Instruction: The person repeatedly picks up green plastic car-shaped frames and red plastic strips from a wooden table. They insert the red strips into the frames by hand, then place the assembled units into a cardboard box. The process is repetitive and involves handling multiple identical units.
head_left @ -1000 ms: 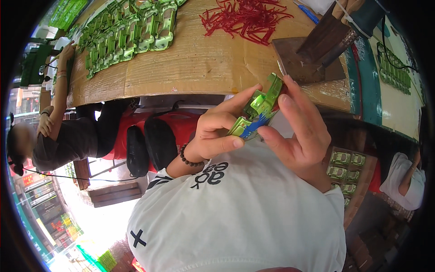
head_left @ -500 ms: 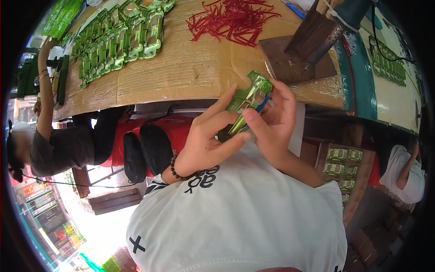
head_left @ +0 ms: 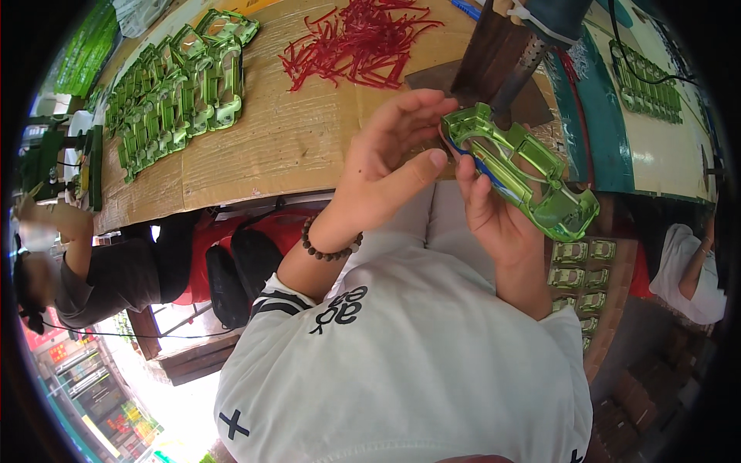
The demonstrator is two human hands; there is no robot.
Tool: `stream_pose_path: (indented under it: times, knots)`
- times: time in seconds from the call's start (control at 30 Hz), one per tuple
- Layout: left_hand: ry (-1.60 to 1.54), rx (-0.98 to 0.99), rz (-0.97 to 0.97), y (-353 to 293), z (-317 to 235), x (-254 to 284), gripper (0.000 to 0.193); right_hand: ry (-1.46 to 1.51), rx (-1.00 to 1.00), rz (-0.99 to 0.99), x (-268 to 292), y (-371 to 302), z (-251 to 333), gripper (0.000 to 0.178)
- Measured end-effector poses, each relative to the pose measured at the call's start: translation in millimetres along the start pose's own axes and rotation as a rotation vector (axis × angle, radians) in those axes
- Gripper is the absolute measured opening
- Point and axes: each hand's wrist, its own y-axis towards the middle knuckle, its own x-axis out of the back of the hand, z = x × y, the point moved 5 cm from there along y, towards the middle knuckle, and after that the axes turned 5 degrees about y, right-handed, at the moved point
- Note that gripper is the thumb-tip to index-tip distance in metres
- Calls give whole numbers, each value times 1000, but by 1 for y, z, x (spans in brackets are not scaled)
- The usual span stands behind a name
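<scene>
A shiny green plastic toy car body shell [head_left: 557, 220] is tilted in the air in front of me, its openings and underside edge showing. My right hand [head_left: 502, 228] holds it from below, thumb and fingers along its near side, where a blue strip shows. My left hand [head_left: 390, 170], with a beaded bracelet on the wrist, is by the shell's left end. Its fingers are stretched and apart; whether a fingertip touches the shell I cannot tell.
Rows of green shells [head_left: 181, 104] lie on the table's left, beside a heap of red strips [head_left: 363, 46]. Behind the shell stands a dark tool with a perforated metal barrel [head_left: 519, 77]. Lower right, a box [head_left: 610, 309] holds more shells. A co-worker [head_left: 108, 270] sits at left.
The shell has moved right and been turned, from between both hands into my right hand. My left hand has let go and opened. The whole view has shifted slightly.
</scene>
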Motion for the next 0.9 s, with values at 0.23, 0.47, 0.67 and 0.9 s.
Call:
stream_pose_path:
  times: [0.23, 0.47, 0.67, 0.9]
  knots:
    - [-111, -201, 123, 5, 7, 4, 54, -11, -131, 131, -20, -1, -10, 61]
    - [-73, -215, 148, 5, 3, 2, 63, 47, -190, 96, -22, -1, -3, 60]
    - [-25, -207, 193, 2, 2, 0, 71, 102, -200, 84, -22, -2, 2, 55]
    - [55, -237, 321, 2, 3, -5, 77, 169, -252, 27, -25, -6, 6, 53]
